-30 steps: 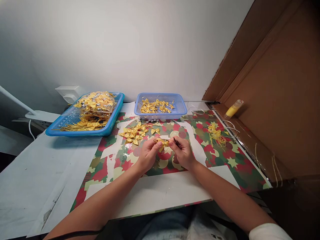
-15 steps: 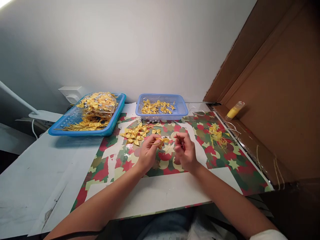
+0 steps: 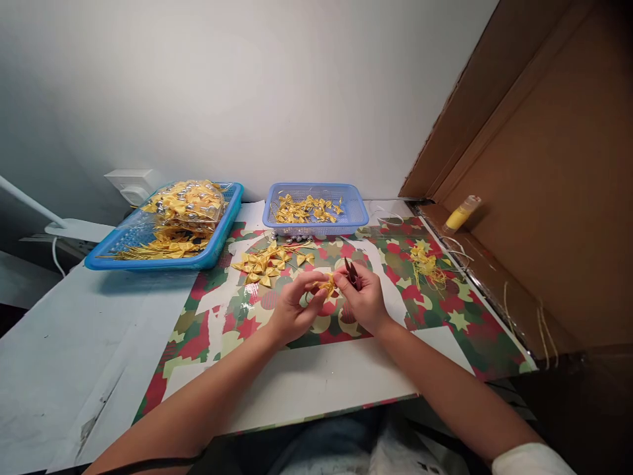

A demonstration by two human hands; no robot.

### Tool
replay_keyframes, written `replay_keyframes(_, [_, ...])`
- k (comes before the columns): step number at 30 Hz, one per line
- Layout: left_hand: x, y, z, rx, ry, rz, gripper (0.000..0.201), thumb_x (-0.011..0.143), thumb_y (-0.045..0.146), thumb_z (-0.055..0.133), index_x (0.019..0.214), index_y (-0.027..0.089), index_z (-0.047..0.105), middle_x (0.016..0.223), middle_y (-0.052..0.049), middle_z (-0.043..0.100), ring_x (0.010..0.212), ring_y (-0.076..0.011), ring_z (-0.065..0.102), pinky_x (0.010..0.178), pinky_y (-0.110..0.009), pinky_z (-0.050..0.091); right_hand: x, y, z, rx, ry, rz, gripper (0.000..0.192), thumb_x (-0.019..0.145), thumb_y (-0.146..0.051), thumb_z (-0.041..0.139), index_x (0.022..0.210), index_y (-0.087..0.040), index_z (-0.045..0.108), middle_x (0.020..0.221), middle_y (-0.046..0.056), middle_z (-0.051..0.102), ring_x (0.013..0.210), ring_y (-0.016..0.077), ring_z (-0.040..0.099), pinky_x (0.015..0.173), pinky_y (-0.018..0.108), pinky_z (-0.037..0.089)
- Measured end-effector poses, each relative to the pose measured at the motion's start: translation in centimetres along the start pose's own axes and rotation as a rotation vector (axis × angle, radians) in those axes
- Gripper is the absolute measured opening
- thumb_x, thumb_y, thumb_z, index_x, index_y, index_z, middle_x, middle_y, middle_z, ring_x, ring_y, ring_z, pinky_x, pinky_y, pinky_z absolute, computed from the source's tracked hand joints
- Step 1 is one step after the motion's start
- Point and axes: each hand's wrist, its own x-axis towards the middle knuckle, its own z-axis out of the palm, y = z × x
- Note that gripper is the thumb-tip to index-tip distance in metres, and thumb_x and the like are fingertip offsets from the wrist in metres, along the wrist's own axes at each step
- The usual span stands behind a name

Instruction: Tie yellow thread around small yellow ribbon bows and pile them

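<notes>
Over the middle of the patterned sheet, a yellow ribbon bow [image 3: 330,285] is between my two hands. My left hand [image 3: 298,307] is curled with its fingertips at the bow's left side. My right hand [image 3: 366,300] grips small dark-red thread snips [image 3: 351,273], blades pointing up out of the fist, while its thumb and forefinger pinch the bow's right edge. The fingers partly cover the bow. To the left of my hands lies a pile of yellow bows [image 3: 262,264] with thin stems.
Behind stands a pale-blue basket [image 3: 316,229] of bows, with silver beads [image 3: 299,239] before it. At left, a blue basket [image 3: 212,257] holds stemmed bows and a filled bag [image 3: 190,201]. Yellow thread scraps [image 3: 428,267] lie right, near a yellow tube [image 3: 462,214] on cardboard.
My right hand has moved in to the bow, and the snips now show above its fingers. My left fingers have shifted around the bow. The whole view has moved slightly.
</notes>
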Motion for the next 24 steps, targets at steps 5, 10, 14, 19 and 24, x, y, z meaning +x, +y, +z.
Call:
replay_keyframes(5, [0.3, 0.3, -0.3, 0.112, -0.074, 0.026, 0.008, 0.087, 0.017, 0.053, 0.082, 0.018, 0.059, 0.074, -0.003, 0.066, 0.066, -0.0123, 0.060, 0.062, -0.024, 0.050, 0.2, 0.0, 0.0, 0.003, 0.019, 0.030, 0.025, 0.085, -0.042, 0.058, 0.075, -0.018, 0.060, 0.057, -0.004, 0.046, 0.051, 0.0091, 0.038, 0.049, 0.023, 0.034])
replay_keyframes(10, [0.1, 0.3, 0.0, 0.062, 0.033, 0.016, 0.022, 0.083, 0.018, 0.061, 0.104, 0.022, 0.055, 0.084, -0.002, 0.065, 0.068, -0.0108, 0.060, 0.064, -0.023, 0.051, 0.2, 0.0, -0.1, -0.003, 0.027, -0.005, 0.026, 0.085, -0.042, 0.058, 0.076, -0.019, 0.060, 0.060, -0.003, 0.047, 0.054, 0.0098, 0.040, 0.052, 0.024, 0.035])
replay_keyframes(14, [0.0, 0.1, 0.2, 0.043, 0.023, -0.028, 0.018, 0.082, 0.022, 0.063, 0.099, 0.019, 0.057, 0.086, -0.004, 0.067, 0.072, -0.0123, 0.063, 0.066, -0.024, 0.053, 0.1, 0.1, -0.1, -0.046, 0.016, -0.028, 0.026, 0.086, -0.044, 0.057, 0.078, -0.019, 0.061, 0.065, -0.001, 0.052, 0.059, 0.0119, 0.045, 0.055, 0.025, 0.038])
replay_keyframes(19, [0.5, 0.4, 0.1, 0.121, 0.016, -0.018, 0.004, 0.081, 0.018, 0.064, 0.078, 0.017, 0.061, 0.072, -0.003, 0.067, 0.064, -0.0115, 0.061, 0.060, -0.022, 0.051, 0.1, 0.3, 0.1, -0.046, 0.015, -0.010, 0.026, 0.087, -0.044, 0.056, 0.078, -0.020, 0.058, 0.067, -0.001, 0.051, 0.059, 0.0116, 0.045, 0.055, 0.025, 0.038])
replay_keyframes(24, [0.7, 0.9, 0.0, 0.330, 0.065, 0.027, 0.009, 0.081, 0.015, 0.059, 0.074, 0.018, 0.063, 0.067, -0.001, 0.067, 0.059, -0.0107, 0.060, 0.056, -0.022, 0.049, -0.3, 0.0, -1.1, -0.130, 0.004, -0.190, 0.031, 0.090, -0.051, 0.048, 0.099, -0.023, 0.056, 0.076, 0.001, 0.055, 0.064, 0.0142, 0.049, 0.059, 0.027, 0.040])
